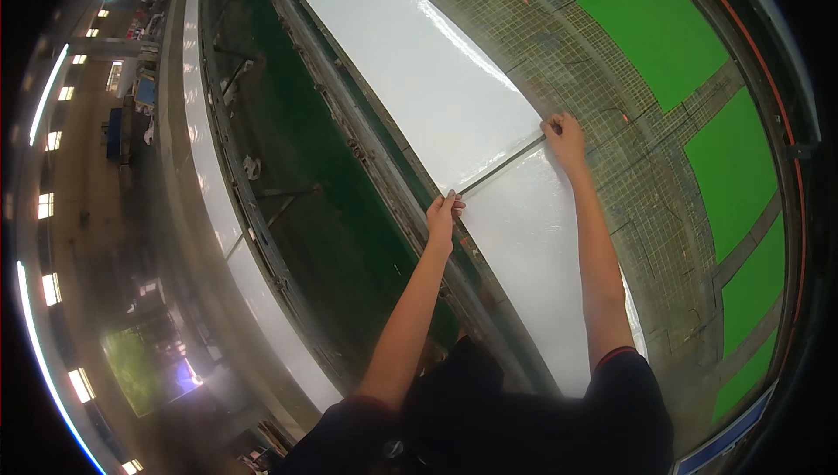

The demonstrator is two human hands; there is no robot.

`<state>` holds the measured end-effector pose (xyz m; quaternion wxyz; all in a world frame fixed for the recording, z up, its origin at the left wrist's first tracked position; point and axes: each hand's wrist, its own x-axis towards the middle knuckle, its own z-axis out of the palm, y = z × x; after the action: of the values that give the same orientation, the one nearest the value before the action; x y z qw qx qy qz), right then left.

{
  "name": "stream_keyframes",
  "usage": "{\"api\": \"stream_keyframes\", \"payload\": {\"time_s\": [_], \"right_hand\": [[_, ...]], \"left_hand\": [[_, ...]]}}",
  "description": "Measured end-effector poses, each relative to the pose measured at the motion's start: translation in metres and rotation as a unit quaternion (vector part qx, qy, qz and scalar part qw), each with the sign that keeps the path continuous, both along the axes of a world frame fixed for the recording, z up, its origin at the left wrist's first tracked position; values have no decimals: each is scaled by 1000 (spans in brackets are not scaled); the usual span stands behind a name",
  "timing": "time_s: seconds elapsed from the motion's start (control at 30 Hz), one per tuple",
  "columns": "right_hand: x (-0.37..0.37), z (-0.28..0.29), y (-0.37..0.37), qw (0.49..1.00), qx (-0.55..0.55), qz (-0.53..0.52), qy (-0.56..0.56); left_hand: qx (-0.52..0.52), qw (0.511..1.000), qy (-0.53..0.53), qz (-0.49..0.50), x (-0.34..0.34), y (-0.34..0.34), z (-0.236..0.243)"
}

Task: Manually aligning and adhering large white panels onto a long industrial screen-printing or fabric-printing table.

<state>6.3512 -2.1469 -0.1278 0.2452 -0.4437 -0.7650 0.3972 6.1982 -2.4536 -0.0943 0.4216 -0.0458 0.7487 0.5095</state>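
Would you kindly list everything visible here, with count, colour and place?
White sheet: one long glossy strip, running from top centre to lower right, with a thin seam line across it between the hands.
Metal rail: one, grey, along the sheet's left edge.
Mesh floor: grey-brown, right of the sheet.
Green panels: several, bright green, far right.
Ceiling lights: a row, far left.
Left hand: pinching the sheet's left edge.
Right hand: gripping its right edge.
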Motion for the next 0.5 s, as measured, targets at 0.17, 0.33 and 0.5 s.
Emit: {"api": "stream_keyframes", "payload": {"time_s": [0.17,0.33,0.5], "right_hand": [[-4,5,-6,998,36,-1,-46],[-4,4,-8,997,67,-13,-46],[-6,2,-6,998,43,-17,-39]], "left_hand": [[-10,1000,-9,20,-1,-3,-4],[-3,1000,-18,23,-1,4,0],[-15,1000,-14,-20,-4,1,-4]]}}
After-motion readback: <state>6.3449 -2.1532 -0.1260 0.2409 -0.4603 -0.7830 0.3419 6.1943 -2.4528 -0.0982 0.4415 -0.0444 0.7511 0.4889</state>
